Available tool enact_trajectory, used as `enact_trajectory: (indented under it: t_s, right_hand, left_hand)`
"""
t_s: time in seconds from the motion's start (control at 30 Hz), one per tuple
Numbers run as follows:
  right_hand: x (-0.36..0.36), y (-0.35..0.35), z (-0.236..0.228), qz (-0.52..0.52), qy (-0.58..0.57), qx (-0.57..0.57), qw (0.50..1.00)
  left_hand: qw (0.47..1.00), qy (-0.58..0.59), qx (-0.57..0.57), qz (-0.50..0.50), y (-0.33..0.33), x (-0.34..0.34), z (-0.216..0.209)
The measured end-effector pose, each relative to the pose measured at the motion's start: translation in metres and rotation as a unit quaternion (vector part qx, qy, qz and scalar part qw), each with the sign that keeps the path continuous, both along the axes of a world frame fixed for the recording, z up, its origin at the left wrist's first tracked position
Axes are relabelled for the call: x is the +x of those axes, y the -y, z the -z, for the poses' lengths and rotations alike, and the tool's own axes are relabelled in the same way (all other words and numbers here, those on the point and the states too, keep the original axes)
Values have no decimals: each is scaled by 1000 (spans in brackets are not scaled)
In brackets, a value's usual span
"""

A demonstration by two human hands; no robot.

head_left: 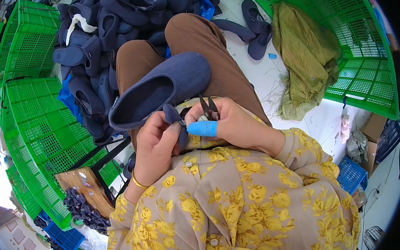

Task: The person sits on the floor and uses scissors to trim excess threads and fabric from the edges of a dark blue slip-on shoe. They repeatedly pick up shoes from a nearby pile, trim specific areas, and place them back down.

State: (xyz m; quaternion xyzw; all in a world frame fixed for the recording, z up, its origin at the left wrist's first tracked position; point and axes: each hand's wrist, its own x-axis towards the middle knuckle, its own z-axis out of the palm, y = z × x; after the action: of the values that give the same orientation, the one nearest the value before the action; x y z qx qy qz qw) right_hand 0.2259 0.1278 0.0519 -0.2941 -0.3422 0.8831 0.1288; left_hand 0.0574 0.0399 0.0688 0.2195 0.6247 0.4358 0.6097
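A navy slipper lies across my lap, its opening toward the left. Between the thumb and fingers of my left hand is pinched a small navy fabric bow, just below the slipper. My right hand, with blue tape round its thumb, is closed around thread snips whose dark blades point up. The snips' handles are mostly hidden in the palm. Both hands are close together in front of my body, and the fingertips of the right nearly meet the bow.
A big heap of navy slippers lies beyond my knees. Green crates stand at the left, another green crate at the far right beside an olive sack. A wooden board and a pile of small navy pieces are at near left.
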Motion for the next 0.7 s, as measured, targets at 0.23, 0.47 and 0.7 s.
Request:
enact_trajectory:
  t_s: [0.23,0.47,0.7]
  right_hand:
    - [7,-6,13,60,-126,-130,982]
    - [56,-46,-1,263,-119,-12,957]
    - [178,-95,25,455,-187,-61,869]
  left_hand:
    - [993,97,-4,-60,0,-5,-6]
    - [979,143,51,-138,12,-26,-1]
    - [965,226,41,-128,22,-32,7]
